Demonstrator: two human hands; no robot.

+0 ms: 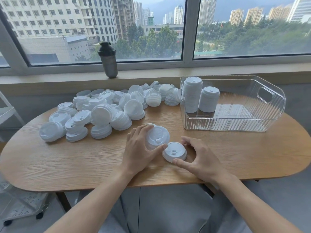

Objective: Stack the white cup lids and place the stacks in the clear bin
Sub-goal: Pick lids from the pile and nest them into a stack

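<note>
we note the left hand [139, 148] holding a short lid stack [157, 137] in its grip, the right hand [198, 158] pinching a single lid [174, 151] on the desk [84, 160], evidently to join them

I see bright even daylight from the window [107, 29], soft shadows on the table [84, 158], mild glare on wood, wide-angle bending at edges, focus sharp mid-frame

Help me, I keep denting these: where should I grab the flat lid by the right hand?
Pinch the lid by its outer rim from above, fingers on opposite edges. It lies flat on the table, rim exposed, as the right hand shows.
</note>
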